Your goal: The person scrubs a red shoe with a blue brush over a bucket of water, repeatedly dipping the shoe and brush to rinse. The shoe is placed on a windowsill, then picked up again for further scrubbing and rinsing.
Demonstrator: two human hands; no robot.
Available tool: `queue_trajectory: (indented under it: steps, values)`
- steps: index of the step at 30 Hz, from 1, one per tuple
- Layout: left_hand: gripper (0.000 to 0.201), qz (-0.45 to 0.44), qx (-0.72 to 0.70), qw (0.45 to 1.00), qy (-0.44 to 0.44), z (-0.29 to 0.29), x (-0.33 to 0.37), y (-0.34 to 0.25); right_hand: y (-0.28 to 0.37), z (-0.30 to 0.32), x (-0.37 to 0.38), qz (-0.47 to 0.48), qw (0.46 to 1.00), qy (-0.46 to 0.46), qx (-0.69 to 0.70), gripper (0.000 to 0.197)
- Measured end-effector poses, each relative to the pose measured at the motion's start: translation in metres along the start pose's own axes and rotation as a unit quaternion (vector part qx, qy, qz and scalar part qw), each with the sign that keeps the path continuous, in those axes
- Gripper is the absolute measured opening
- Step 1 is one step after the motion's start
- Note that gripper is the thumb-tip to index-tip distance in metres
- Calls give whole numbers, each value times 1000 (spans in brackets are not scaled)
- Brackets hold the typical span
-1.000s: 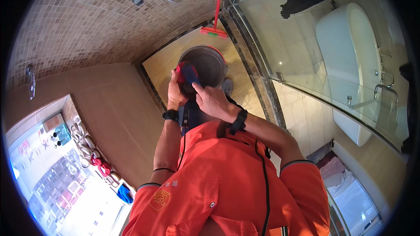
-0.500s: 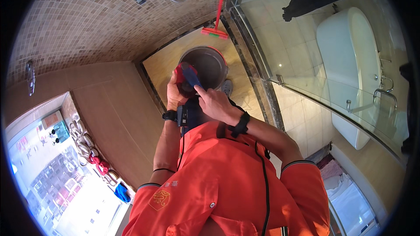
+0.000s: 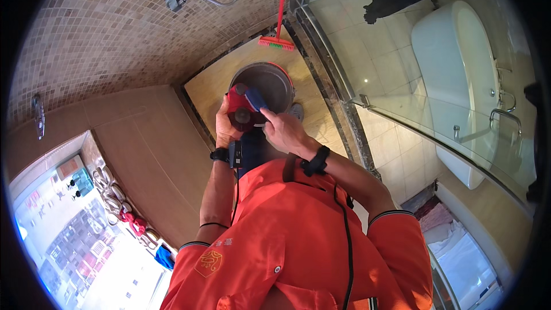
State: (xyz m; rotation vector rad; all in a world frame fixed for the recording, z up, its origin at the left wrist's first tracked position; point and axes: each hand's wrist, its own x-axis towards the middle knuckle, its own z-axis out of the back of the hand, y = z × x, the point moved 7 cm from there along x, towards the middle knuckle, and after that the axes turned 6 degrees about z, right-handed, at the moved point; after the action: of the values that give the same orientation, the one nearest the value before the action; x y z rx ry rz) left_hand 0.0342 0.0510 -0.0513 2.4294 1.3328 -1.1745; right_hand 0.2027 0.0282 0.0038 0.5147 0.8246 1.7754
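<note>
My left hand [image 3: 225,125] is closed around the side of a red item [image 3: 235,102] with dark rounded patches; its exact kind is hard to make out. My right hand [image 3: 285,135] grips a blue brush [image 3: 256,100], its index finger stretched along the back. The brush lies against the right side of the red item. Both are over the near left part of a grey bucket [image 3: 282,72] with a red outer rim, which stands on the floor. My fingers under the red item are hidden.
A red broom [image 3: 278,42] stands beyond the bucket by the tiled wall. Glass panels [image 3: 425,135] separate this space from a white bathtub [image 3: 447,63] on the right. Several pairs of slippers [image 3: 110,198] line the ledge at left. A shoe [image 3: 297,111] shows beside the bucket.
The red item has turned in my left hand, bringing a dark round patch into view on its near part. The brush has shifted slightly right and down, off the item's middle toward its side.
</note>
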Motion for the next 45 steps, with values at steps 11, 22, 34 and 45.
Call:
queue_trajectory:
  steps: [11,22,34,45]
  values:
    - [48,83,69,994,-21,-3,3,16,-56,-4,36,-113,982,-34,147,43]
    - [48,89,-56,993,44,-14,6,17,-48,3,22,-193,943,34,271,43]
    - [42,-144,223,951,-158,29,23,7,2,35,27,-130,977,-3,171,43]
    - [46,-156,128,975,-92,41,27,16,22,2,20,-101,975,-2,198,43]
